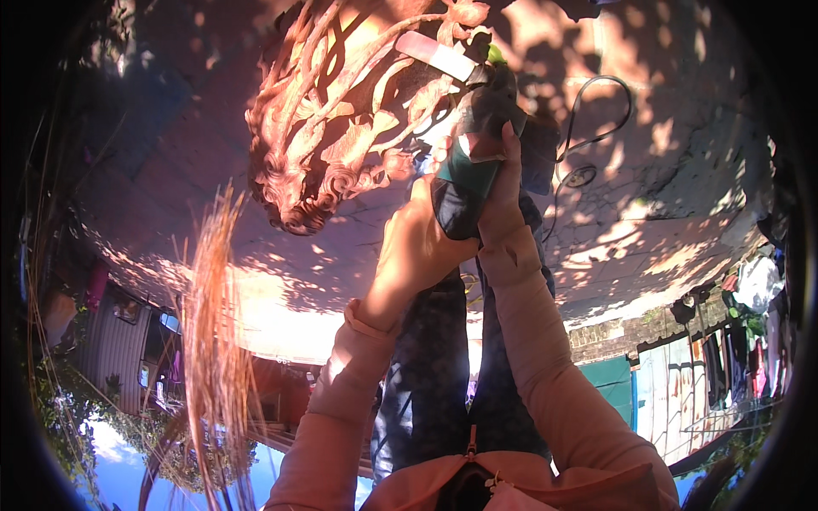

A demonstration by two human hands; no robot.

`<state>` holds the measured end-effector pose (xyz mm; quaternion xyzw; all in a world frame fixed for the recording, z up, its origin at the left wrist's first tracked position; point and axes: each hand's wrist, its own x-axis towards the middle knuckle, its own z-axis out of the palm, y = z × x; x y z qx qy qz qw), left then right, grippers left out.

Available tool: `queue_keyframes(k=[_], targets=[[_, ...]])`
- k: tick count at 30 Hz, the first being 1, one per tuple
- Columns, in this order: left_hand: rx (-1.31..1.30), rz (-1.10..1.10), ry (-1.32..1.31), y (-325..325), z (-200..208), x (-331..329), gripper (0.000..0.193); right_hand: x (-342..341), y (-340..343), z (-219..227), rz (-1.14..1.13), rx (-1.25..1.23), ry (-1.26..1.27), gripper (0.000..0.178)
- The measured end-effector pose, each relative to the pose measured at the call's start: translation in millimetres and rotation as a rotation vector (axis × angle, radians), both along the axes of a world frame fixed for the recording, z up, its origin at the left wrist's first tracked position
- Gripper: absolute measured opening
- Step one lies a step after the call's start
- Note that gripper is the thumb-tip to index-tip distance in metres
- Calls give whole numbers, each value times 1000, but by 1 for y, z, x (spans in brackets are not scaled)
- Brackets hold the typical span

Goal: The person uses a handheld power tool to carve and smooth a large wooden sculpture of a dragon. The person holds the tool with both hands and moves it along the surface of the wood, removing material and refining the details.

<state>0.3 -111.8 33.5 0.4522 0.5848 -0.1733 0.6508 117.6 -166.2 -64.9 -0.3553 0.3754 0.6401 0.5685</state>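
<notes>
Both hands are wrapped around a green-and-black hand-held power tool [467, 175]. My left hand [417, 243] grips its near left side, with the fingers partly hidden behind the body. Along the right side lies my right hand [507, 192], its thumb pointing up the tool. A pale, flat strip [436, 56] sticks out beyond the tool's dark far end; whether it is joined to the tool I cannot tell. That strip lies over or close against a reddish-brown carved piece [328, 128] with twisting stems, leaves and flowers. Shade hides much of the tool's head.
A black cable [629, 106] loops over the cracked, sun-dappled ground [665, 200] to the right. Strands of hair [213, 324] hang at the left. My dark trousers [426, 366] show below my arms. Clothes [741, 358] hang far to the right.
</notes>
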Motion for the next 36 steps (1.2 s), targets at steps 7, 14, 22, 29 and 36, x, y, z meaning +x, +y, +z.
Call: queue_keyframes(k=[7, 14, 22, 29, 36], targets=[[-22, 64, 147, -7, 12, -5, 75, -16, -2, -4, 159, 91, 130, 63], [10, 35, 55, 2, 3, 7, 74, -1, 4, 1, -57, 77, 211, 67], [3, 23, 128, 5, 10, -1, 74, -16, 6, -4, 25, 66, 115, 62], [4, 15, 82, 5, 7, 3, 73, -9, 9, 1, 35, 2, 13, 59], [26, 22, 41, 1, 3, 4, 76, -1, -3, -6, 63, 83, 125, 60]])
